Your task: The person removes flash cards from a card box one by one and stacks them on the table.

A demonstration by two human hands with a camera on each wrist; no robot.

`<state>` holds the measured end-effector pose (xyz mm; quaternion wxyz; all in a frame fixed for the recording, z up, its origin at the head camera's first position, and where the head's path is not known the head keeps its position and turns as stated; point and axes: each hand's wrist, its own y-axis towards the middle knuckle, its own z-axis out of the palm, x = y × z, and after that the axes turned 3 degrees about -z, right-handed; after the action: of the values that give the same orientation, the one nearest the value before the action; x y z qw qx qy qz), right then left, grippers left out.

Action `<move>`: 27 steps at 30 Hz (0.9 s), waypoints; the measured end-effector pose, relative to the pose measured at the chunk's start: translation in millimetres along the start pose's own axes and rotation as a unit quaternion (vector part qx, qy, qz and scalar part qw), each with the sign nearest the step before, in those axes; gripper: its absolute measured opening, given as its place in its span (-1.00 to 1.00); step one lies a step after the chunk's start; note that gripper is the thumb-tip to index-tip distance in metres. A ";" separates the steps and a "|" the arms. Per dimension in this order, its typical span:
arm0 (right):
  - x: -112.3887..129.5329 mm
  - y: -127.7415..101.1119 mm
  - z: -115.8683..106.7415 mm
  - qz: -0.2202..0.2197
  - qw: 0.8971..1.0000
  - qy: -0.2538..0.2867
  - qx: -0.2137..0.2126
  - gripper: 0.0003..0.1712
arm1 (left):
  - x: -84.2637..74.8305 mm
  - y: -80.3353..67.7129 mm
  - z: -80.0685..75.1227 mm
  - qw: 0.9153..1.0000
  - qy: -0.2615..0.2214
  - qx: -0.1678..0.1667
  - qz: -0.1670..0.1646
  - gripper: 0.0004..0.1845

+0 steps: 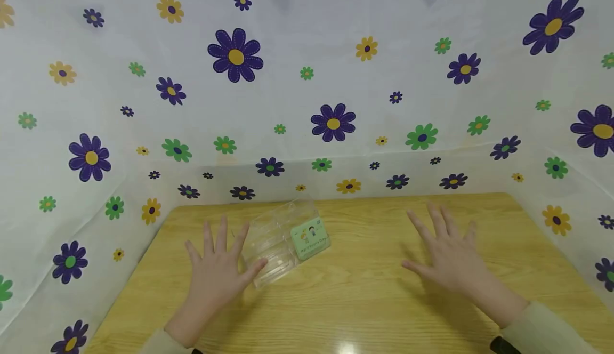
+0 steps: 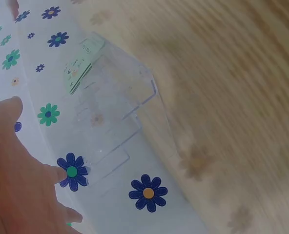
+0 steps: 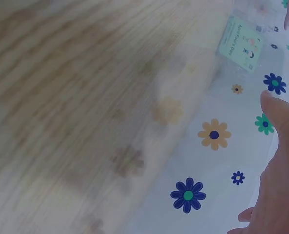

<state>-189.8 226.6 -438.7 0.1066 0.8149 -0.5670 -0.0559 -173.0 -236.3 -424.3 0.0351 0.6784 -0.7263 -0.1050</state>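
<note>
One clear plastic case (image 1: pixel 278 244) lies flat on the wooden desk (image 1: pixel 364 284), left of the middle and near the far edge, set at a slant. It looks to be divided into compartments, and a pale green card (image 1: pixel 310 237) with small printed figures sits at its right end; whether the card is inside the case or stuck on it cannot be told. From the left wrist camera the case (image 2: pixel 113 122) shows as see-through walls in steps, with the card (image 2: pixel 81 66) at its far end. From the right wrist camera the card (image 3: pixel 242 43) shows well off from the hand.

Just left of the case, the left hand (image 1: pixel 218 274) is spread palm down with its fingers (image 1: pixel 221 235) straight and splayed, grasping nothing. Its thumb reaches toward the near left corner of the case and seems to touch it or lie just beside it; which of the two cannot be told. The right hand (image 1: pixel 448 258) is spread the same way, fingers released and apart, well away from the case on the right half of the desk, holding nothing. Whether either palm presses on the wood or hovers just above it is not clear.

A white cloth (image 1: pixel 307 77) printed with purple, green and yellow flowers stands behind the desk and along both sides.
</note>
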 end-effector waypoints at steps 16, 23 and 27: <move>26.5 37.5 -8.9 -0.040 0.999 -0.006 0.000 0.20 | 2.4 17.5 -4.4 1.000 0.009 -0.016 0.015 -0.02; 38.4 53.3 -5.3 -0.053 0.999 0.006 -0.008 0.20 | 2.3 24.7 -1.1 1.000 0.014 -0.009 0.010 -0.02; 45.4 60.5 0.7 -0.060 0.998 0.008 -0.007 0.20 | 2.2 26.4 3.4 1.000 0.008 -0.012 0.013 -0.03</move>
<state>-229.2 163.9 -423.6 0.1135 0.8471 -0.5156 -0.0599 -199.7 -236.6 -422.5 0.0501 0.6694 -0.7333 -0.1078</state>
